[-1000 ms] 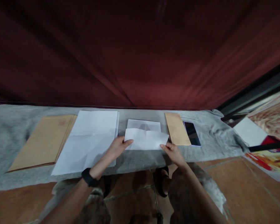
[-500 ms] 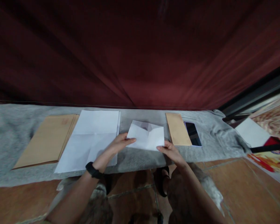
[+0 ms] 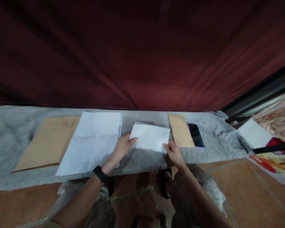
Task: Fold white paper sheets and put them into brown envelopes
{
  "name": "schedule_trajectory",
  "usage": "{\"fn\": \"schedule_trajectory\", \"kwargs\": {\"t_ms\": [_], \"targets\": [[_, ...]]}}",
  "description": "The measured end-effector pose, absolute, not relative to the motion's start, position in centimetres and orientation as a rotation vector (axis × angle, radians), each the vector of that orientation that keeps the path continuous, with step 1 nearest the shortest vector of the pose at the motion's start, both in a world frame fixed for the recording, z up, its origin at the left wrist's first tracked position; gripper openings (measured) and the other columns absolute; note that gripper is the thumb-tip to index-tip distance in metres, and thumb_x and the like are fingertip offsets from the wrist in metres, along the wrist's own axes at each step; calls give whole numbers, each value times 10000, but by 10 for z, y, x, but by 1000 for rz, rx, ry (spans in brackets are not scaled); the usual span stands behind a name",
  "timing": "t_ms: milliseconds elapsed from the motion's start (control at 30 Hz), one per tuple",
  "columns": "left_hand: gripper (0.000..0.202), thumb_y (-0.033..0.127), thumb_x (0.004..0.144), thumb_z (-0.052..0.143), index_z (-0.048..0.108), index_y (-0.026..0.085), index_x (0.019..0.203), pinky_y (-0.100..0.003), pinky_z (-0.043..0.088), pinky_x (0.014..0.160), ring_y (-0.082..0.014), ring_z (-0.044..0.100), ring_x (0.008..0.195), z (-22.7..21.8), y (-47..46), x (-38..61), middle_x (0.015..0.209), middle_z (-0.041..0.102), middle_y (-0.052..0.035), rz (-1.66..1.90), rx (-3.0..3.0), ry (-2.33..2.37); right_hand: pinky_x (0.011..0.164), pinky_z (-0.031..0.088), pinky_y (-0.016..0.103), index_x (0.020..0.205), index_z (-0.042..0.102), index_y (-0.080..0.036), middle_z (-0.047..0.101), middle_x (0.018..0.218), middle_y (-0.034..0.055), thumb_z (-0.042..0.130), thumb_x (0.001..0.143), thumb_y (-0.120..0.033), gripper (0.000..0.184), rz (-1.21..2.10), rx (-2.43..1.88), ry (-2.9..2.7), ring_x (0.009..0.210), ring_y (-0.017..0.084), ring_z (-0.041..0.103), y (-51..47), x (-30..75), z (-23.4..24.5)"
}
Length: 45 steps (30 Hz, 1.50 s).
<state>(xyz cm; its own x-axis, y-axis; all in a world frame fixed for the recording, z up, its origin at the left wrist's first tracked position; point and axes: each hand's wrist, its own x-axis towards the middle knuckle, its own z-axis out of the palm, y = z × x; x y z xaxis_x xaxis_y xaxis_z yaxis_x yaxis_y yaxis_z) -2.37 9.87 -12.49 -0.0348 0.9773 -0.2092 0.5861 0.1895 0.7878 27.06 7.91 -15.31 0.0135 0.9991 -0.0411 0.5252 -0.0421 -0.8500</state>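
A folded sheet of white paper point(image 3: 150, 136) is held by its two ends just over the grey cloth. My left hand point(image 3: 123, 146) pinches the left end, thumb on top. At the opposite end, my right hand point(image 3: 174, 153) grips the lower right corner, also with the thumb on top. To the left lies a stack of larger white sheets point(image 3: 92, 139) with crease lines across them. Right of the folded paper, a small stack of brown envelopes point(image 3: 181, 130) rests close to my right hand.
More brown envelopes point(image 3: 46, 142) are piled at the far left. A phone point(image 3: 196, 135) lies beside the right-hand envelopes on the grey cloth point(image 3: 218, 136). Behind hangs a dark red curtain point(image 3: 142, 63). A printed poster point(image 3: 275, 164) and a dark bar point(image 3: 261, 91) stand at the right.
The folded paper has flattened; its gaping upper edge is now nearly straight and it spans wider. My right hand has shifted slightly right, my left hand barely.
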Motion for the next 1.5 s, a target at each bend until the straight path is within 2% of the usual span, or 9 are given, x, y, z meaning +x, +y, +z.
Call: {"fn": "schedule_trajectory", "kwargs": {"t_ms": [200,433,533,600,667,867,1000,1200,1500], "targets": [[285,447,909,589,708,191,951,-320,476,783,-278,690,942,-121,105,-16,904,760,-103,553,1606,1833,592,407,294,743,496,-268,503,614,-41,594,852,-546,314,872,-1655,-1530,584,164,500,82,263,-152],[412,470,724,751,784,177,1012,-396,506,963,-298,700,1043,-118,97,-47,1030,792,-65,430,1386,1136,935,531,450,1027,754,-208,780,922,40,724,799,-586,442,1622,-1318,-1524,892,251,708,70,282,-147],[263,369,776,732,806,268,1006,-454,225,1232,-283,562,1335,-115,90,-56,1167,774,-30,249,1648,854,1197,289,562,946,811,-256,799,1006,48,716,846,-538,314,1517,-1221,-1832,1045,281,710,66,292,-150],[254,313,813,704,800,310,1048,-493,18,1264,-276,408,1470,-114,85,-60,1302,715,-15,142,1791,755,1253,136,577,887,822,-280,801,1013,55,676,899,-490,256,1367,-1152,-1994,1115,286,696,63,295,-153],[297,272,815,700,785,331,1093,-535,-49,1251,-287,304,1523,-116,81,-62,1405,646,-8,75,1870,725,1261,129,566,899,824,-286,793,1070,66,615,956,-403,245,1255,-1109,-2125,1171,276,677,59,295,-152],[345,223,933,525,757,327,1166,-551,9,1264,-250,269,1539,-124,74,-59,1420,635,15,181,2001,895,1249,236,510,1341,662,-323,616,1445,57,523,993,-220,388,931,-1028,-2463,1396,233,508,50,290,-131],[394,243,986,465,685,298,1308,-422,321,1207,-210,520,1378,-112,78,-58,1405,650,-22,564,2182,956,1122,464,438,1332,668,-243,645,1396,104,535,996,-398,393,747,-1030,-2218,1304,265,592,68,282,-122],[459,173,1034,399,564,344,1426,-467,280,1203,-191,492,1402,-97,73,-60,1439,625,-18,1071,2568,1129,1181,402,486,1280,702,-269,666,1350,95,510,1006,-438,375,478,-1044,-2033,1363,281,534,93,267,-106],[564,4,913,421,664,309,1320,-421,323,1215,-172,527,1380,-121,72,-59,1442,618,10,488,2577,1079,1181,416,476,1304,685,-262,619,1422,90,514,1009,-279,342,631,-1031,-2240,1405,228,488,104,276,-139]]}}
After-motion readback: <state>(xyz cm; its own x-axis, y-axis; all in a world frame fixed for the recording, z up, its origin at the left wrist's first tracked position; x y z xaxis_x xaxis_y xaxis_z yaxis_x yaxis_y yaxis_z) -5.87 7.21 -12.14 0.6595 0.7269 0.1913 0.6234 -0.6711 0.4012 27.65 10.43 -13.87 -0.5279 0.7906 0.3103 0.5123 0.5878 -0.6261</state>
